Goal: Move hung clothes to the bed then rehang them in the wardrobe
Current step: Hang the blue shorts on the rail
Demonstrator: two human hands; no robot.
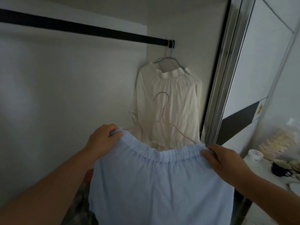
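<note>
The left hand (101,138) and right hand (223,157) each have their fingers curled tight on an end of the elastic waistband of a pale blue garment (159,184), which hangs spread between them and below the fingers. Just past the fingertips, a thin pink hanger (164,114) rises from the waistband, its hook free in the air. Farther beyond the fingers, a white garment (168,101) hangs on a blue hanger (168,60) from the dark wardrobe rail (84,29).
</note>
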